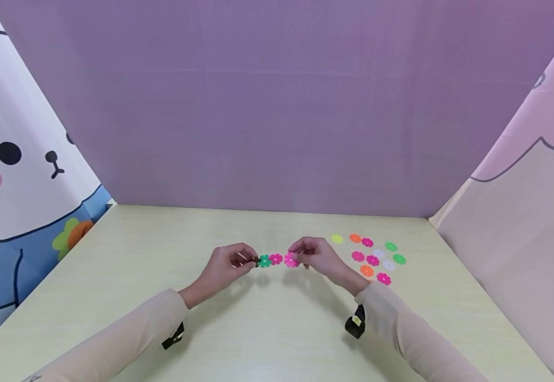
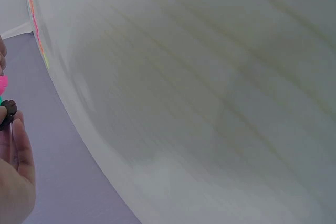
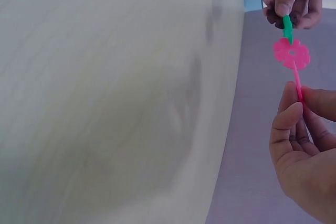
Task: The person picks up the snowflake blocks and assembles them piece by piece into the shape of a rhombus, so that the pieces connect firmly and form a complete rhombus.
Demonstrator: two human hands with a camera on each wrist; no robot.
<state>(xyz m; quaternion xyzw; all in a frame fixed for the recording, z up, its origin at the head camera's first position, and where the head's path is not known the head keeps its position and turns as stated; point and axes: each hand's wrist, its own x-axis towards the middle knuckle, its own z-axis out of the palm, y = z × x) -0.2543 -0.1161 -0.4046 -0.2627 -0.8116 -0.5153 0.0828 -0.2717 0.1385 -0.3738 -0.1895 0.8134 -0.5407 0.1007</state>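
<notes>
My left hand (image 1: 226, 265) pinches a dark, flower-shaped interlocking disc (image 2: 9, 109) between thumb and fingers, partly hidden by them. A green disc (image 1: 264, 261) joins onto it, and a pink disc (image 3: 292, 53) continues the short chain toward the right, held above the table. Opposite, my right hand (image 1: 322, 260) grips a second pink disc (image 1: 290, 260) by its edge. In the right wrist view this disc stands edge-on, its far end right at the rim of the chain's pink disc.
Several loose discs lie on the pale wooden table (image 1: 257, 339) beyond and right of my right hand, among them a yellow disc (image 1: 336, 239), an orange disc (image 1: 366, 270) and a green disc (image 1: 391, 246). A purple screen (image 1: 277, 132) rises along the table's far edge.
</notes>
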